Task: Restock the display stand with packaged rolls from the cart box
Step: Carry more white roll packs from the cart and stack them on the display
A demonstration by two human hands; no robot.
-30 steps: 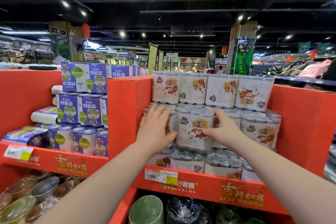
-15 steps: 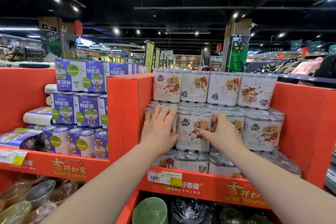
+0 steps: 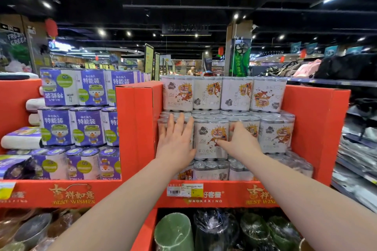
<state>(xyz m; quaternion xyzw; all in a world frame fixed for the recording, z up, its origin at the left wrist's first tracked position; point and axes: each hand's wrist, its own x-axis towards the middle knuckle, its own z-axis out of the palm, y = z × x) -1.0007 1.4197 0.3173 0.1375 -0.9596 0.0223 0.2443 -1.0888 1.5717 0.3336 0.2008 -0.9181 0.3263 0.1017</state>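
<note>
A red cardboard display stand point(image 3: 314, 128) holds tiers of white packaged rolls printed with an orange lion. The middle-tier front pack point(image 3: 211, 144) sits between my two hands. My left hand point(image 3: 176, 140) lies flat with straight fingers against the pack to its left, touching the front pack's left edge. My right hand point(image 3: 238, 140) has its fingers curled round the front pack's right side, thumb on its face. A top row of white packs point(image 3: 222, 92) stands behind. The cart box is out of view.
Purple packaged rolls point(image 3: 81, 124) fill the left compartment behind a red divider point(image 3: 135, 128). The lower shelf holds green and dark wrapped rolls point(image 3: 174, 234). A price tag point(image 3: 184, 189) is on the front lip. Store shelving point(image 3: 359, 161) runs along the right.
Both hands stay on the middle-tier packs; the right hand's fingers have curled further round the front pack's right side. The camera has moved slightly.
</note>
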